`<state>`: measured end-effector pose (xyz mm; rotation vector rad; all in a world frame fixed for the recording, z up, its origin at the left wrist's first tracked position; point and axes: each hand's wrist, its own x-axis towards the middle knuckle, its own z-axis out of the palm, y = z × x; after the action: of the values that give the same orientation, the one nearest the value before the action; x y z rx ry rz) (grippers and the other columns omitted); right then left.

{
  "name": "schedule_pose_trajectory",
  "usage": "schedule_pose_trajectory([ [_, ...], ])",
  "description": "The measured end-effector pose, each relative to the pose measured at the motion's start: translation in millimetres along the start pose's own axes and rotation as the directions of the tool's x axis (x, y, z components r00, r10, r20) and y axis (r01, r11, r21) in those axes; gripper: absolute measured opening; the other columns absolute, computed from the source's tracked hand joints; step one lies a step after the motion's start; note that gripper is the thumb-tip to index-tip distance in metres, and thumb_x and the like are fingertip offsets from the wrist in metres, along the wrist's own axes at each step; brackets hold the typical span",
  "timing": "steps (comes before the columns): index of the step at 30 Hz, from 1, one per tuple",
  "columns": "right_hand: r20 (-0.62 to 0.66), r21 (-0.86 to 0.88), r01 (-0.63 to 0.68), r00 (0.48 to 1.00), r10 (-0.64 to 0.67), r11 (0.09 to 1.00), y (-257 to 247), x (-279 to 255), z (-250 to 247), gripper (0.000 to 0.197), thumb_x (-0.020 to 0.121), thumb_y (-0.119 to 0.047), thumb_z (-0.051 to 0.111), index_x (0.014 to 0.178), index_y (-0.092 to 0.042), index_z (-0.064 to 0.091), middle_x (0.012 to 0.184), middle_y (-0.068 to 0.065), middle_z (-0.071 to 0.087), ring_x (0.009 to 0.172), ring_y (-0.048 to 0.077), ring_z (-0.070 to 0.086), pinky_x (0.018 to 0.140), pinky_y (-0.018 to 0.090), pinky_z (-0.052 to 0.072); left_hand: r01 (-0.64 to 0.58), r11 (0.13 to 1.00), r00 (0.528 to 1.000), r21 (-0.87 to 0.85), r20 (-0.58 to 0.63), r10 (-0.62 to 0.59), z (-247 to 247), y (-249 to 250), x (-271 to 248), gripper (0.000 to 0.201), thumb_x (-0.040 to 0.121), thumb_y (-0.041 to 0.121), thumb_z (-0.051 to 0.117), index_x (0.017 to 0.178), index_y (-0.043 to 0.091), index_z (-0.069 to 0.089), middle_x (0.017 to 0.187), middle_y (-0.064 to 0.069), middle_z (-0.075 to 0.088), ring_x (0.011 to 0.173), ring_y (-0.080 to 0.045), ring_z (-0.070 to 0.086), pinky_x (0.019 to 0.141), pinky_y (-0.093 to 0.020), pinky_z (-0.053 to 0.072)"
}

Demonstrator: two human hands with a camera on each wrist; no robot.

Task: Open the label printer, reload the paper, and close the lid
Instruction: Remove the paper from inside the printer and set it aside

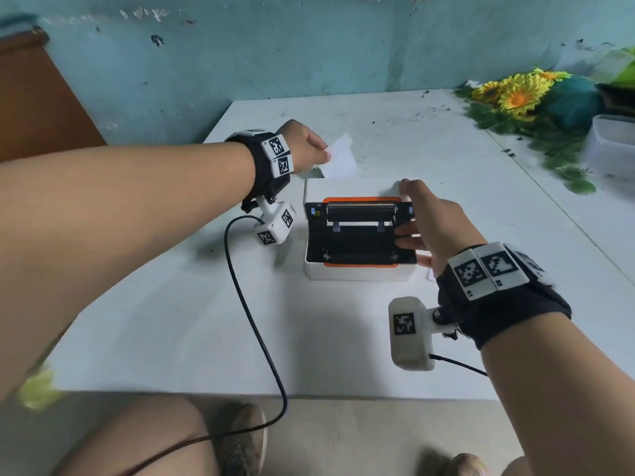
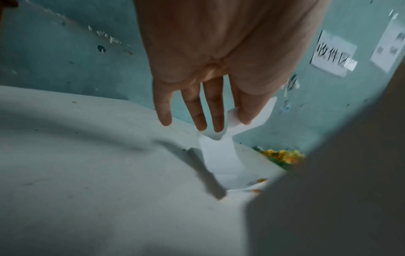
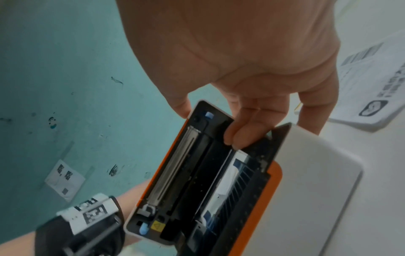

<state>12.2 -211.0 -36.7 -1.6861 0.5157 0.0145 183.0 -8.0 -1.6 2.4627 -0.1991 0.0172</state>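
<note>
Right hand (image 1: 436, 231) on edge of open lid (image 1: 359, 210)

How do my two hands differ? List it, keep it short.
The left hand pinches the paper strip behind the printer; the right hand grips the printer lid at its right end. Left fingers hang mostly straight; right fingers curl inward. Both wear black wrist straps.

The white box-shaped label printer (image 1: 357, 271) sits mid-surface (image 1: 171, 321), with the right hand (image 1: 434, 228) at its right end. Behind it, the left hand (image 1: 305, 146) holds a white paper strip (image 1: 340, 159), which apparently reaches down behind the raised lid (image 1: 350, 187).
</note>
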Motion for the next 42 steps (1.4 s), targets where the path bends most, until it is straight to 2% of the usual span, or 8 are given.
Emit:
schedule_pose_trajectory([
  [6,-0.038,-0.062,0.042,0.998,-0.045,0.997,-1.4,-16.6,8.7,0.042,0.087,-0.052,0.061,0.092,-0.011,0.069,0.086,0.008,0.072,0.076,0.033,0.072,0.079,0.045,0.056,0.054,0.984,0.998,-0.171,0.038,-0.048,-9.8,20.8,-50.5,0.013,0.090,0.016,0.079,0.102,0.022,0.083,0.080,0.008,0.071,0.063,-0.003,0.056,0.036,-0.006,0.037],
  [12,-0.088,-0.101,0.119,0.988,-0.128,0.988,0.9,-33.4,10.4,0.022,0.082,-0.046,0.061,0.085,-0.024,0.059,0.087,0.006,0.048,0.082,0.024,0.048,0.079,0.044,0.047,0.160,0.891,0.985,-0.424,0.017,-0.169,10.5,7.2,-88.7,0.016,0.077,0.016,0.087,0.067,0.028,0.085,0.099,-0.007,0.084,0.095,-0.033,0.078,0.090,-0.056,0.064],
  [14,-0.091,-0.091,0.139,0.985,-0.147,0.986,7.1,-34.7,10.1,0.026,0.082,-0.046,0.061,0.081,-0.020,0.063,0.085,0.006,0.050,0.081,0.023,0.050,0.080,0.043,0.051,0.156,0.860,0.984,-0.486,0.000,-0.178,15.5,4.2,-97.4,0.015,0.082,0.014,0.086,0.074,0.025,0.084,0.093,-0.001,0.083,0.098,-0.028,0.078,0.094,-0.036,0.062],
  [18,-0.099,-0.118,0.121,0.986,-0.133,0.986,14.0,-45.0,7.9,0.046,0.089,-0.054,0.066,0.084,-0.010,0.079,0.086,0.009,0.080,0.090,0.030,0.078,0.101,0.057,0.062,0.121,0.858,0.987,-0.499,-0.030,-0.157,16.3,-0.4,-121.7,0.009,0.092,0.019,0.080,0.096,0.026,0.083,0.089,0.011,0.074,0.055,0.001,0.062,0.042,-0.011,0.044],
  [22,-0.090,-0.076,0.139,0.985,-0.145,0.987,3.5,-68.3,5.5,0.055,0.100,-0.051,0.070,0.105,0.004,0.076,0.104,0.018,0.083,0.107,0.041,0.078,0.103,0.060,0.060,0.098,0.793,0.977,-0.601,-0.093,-0.191,10.2,-2.3,-136.4,0.009,0.091,0.019,0.079,0.097,0.024,0.083,0.104,0.005,0.079,0.085,-0.004,0.070,0.050,-0.001,0.045],
  [35,-0.129,-0.160,0.219,0.962,-0.241,0.962,11.4,-34.5,8.7,0.044,0.099,-0.058,0.065,0.089,-0.015,0.063,0.088,-0.001,0.067,0.082,0.021,0.063,0.090,0.050,0.058,0.076,0.808,0.983,-0.585,-0.090,-0.158,16.0,-10.3,-141.1,0.031,0.090,0.043,0.082,0.092,0.011,0.082,0.105,-0.015,0.081,0.085,-0.020,0.066,0.088,-0.032,0.058],
  [38,-0.085,-0.197,0.275,0.952,-0.296,0.941,13.9,-28.4,10.3,0.054,0.103,-0.059,0.060,0.071,-0.019,0.045,0.068,-0.007,0.043,0.060,0.016,0.041,0.061,0.035,0.039,0.057,0.831,0.985,-0.554,-0.103,-0.136,15.9,-6.9,-141.4,0.039,0.092,0.043,0.078,0.095,0.005,0.082,0.083,-0.008,0.067,0.075,-0.019,0.055,0.076,-0.030,0.051],
  [42,-0.006,-0.086,0.302,0.953,-0.303,0.950,22.7,-18.4,14.9,0.063,0.090,-0.073,0.066,0.069,-0.026,0.029,0.067,-0.008,0.028,0.061,0.020,0.030,0.072,0.039,0.039,0.037,0.841,0.984,-0.540,-0.125,-0.123,18.0,-5.0,-137.6,0.033,0.094,0.036,0.078,0.092,0.003,0.081,0.083,-0.003,0.066,0.077,-0.017,0.056,0.075,-0.026,0.047],
])
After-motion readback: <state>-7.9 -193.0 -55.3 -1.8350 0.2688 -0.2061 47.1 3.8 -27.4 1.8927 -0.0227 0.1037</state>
